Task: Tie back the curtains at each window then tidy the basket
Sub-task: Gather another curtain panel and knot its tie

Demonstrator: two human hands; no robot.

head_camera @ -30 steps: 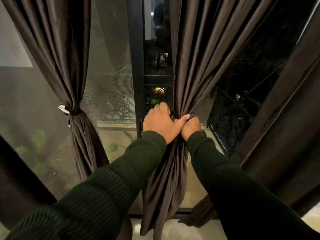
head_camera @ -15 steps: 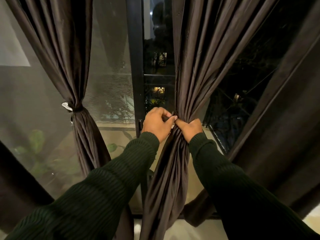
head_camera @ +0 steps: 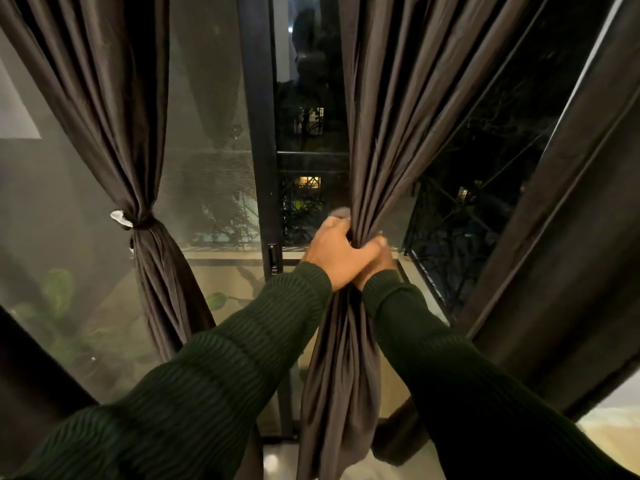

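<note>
A dark brown curtain (head_camera: 388,133) hangs in the middle of the window, bunched into a narrow waist. My left hand (head_camera: 332,252) grips that waist from the left, fingers curled round the gathered cloth. My right hand (head_camera: 379,259) holds the same bunch from the right, partly covered by the left hand. Both hands are slightly blurred. Whether a tie band lies under the fingers I cannot tell. To the left, a second curtain (head_camera: 114,116) is gathered by a dark tie (head_camera: 140,221) with a white tag.
A black window frame post (head_camera: 259,150) stands between the two curtains, with a small latch (head_camera: 273,254). A third curtain panel (head_camera: 571,237) hangs slanted at the right. Pale floor (head_camera: 609,431) shows bottom right. It is dark outside the glass.
My hands have closed together over the curtain's waist; the left hand now overlaps the right. Half a second ago they pinched side by side at the bunch.
</note>
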